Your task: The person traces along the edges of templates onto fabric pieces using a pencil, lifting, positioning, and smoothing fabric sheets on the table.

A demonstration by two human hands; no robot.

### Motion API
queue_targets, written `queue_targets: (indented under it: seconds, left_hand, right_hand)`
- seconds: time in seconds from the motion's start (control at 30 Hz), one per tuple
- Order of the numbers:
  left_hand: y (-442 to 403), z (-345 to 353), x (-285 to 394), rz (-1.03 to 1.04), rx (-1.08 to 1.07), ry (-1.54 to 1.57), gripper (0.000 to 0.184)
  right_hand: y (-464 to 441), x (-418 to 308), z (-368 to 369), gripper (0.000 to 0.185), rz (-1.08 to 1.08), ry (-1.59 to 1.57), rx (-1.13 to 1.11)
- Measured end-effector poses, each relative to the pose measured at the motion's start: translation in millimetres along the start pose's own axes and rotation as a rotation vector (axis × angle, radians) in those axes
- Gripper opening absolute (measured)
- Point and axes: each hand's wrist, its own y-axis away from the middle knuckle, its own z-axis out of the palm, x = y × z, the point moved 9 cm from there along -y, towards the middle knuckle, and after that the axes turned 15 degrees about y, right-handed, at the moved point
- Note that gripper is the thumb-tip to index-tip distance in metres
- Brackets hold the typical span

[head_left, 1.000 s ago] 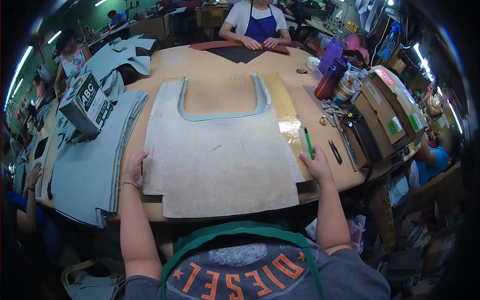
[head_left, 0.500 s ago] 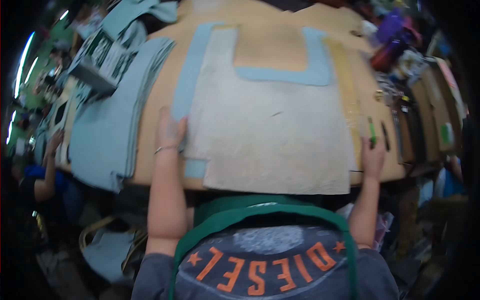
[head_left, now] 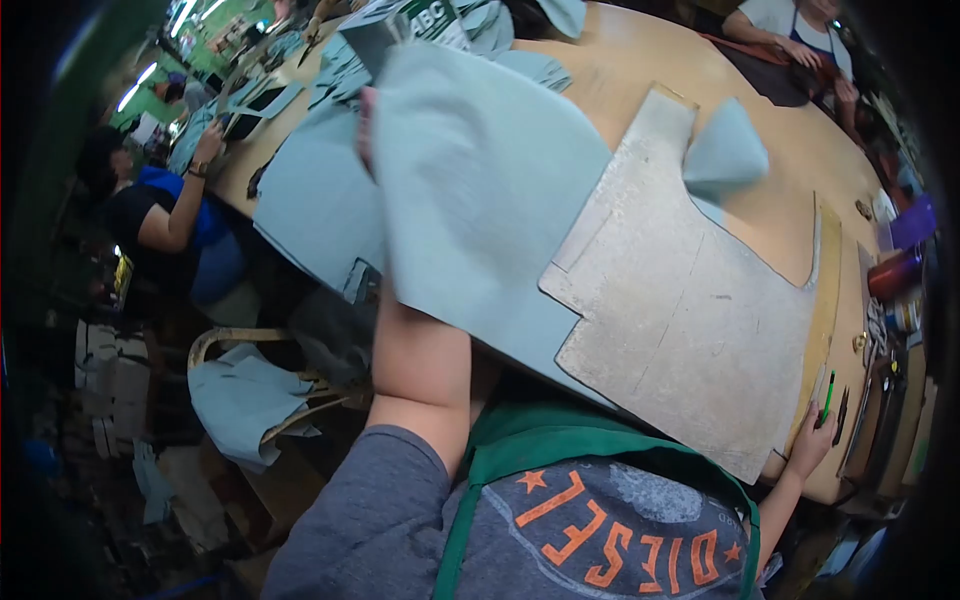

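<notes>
My left hand grips the left edge of a large light blue sheet, lifted and bent so that it hides most of my fingers. The sheet's lower right part lies along the edge of a greyish-white template, which has a large curved cutout. Inside the cutout a blue flap stands up, slightly blurred. At the table's right edge, my right hand is closed around a green pen. A slim dark tool lies beside it.
A stack of blue sheets lies left, with a box behind. A chair with blue pieces stands lower left. One person sits left, another far right. A purple item and red container stand right.
The view has turned left. My left hand has gone from the template's left side to the stack side and now holds up a blue sheet. My right hand stays at the table's right edge.
</notes>
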Motion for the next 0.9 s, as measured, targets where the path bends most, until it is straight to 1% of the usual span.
queue_targets:
  seconds: [0.1,0.13,0.17,0.23,0.27,0.33,0.4,0.47,0.53,0.6,0.7,0.8,0.9]
  left_hand:
    - [-2.8,-0.8,108.5,0.228,0.020,0.006,0.037]
    - [2.7,-3.5,150.2,0.310,0.033,-0.027,0.037]
    - [12.2,-8.1,192.3,0.397,0.049,-0.073,0.037]
    - [37.1,-13.9,278.2,0.574,0.090,-0.183,0.038]
    - [55.6,-15.9,319.8,0.665,0.117,-0.242,0.038]
    - [97.2,-20.3,400.5,0.855,0.191,-0.346,0.039]
    - [148.6,-25.8,470.7,1.034,0.284,-0.460,0.039]
    - [209.2,-31.8,532.7,1.205,0.421,-0.588,0.040]
    - [270.4,-43.1,580.0,1.339,0.573,-0.723,0.041]
    - [331.5,-55.8,621.2,1.437,0.777,-0.855,0.041]
    - [411.8,-77.5,661.0,1.499,1.058,-1.030,0.042]
    - [484.0,-106.7,680.2,1.456,1.360,-1.152,0.043]
    - [541.2,-135.2,682.2,1.348,1.634,-1.236,0.045]
  right_hand:
    - [-3.8,1.4,2.1,0.036,0.027,0.011,-0.032]
    - [-4.1,2.6,4.5,0.037,0.036,0.009,-0.058]
    - [-5.5,1.4,5.4,0.039,-0.002,0.002,-0.045]
    - [-7.2,3.6,7.2,0.042,0.038,0.019,-0.118]
    - [-7.7,2.7,8.0,0.043,0.057,0.029,-0.130]
    - [-13.5,15.8,21.1,0.047,-0.049,-0.042,-0.083]
    - [-12.3,13.0,21.1,0.052,0.056,0.032,-0.218]
    - [-12.9,16.9,24.0,0.052,0.069,0.076,-0.220]
    - [-15.6,17.3,26.7,0.052,0.050,0.105,-0.200]
    - [-17.9,16.5,28.7,0.052,0.034,0.126,-0.193]
    - [-21.6,14.5,26.1,0.051,0.015,0.164,-0.197]
    - [-23.7,12.3,25.9,0.051,0.000,0.196,-0.200]
    - [-27.4,13.9,23.2,0.051,-0.017,0.223,-0.195]
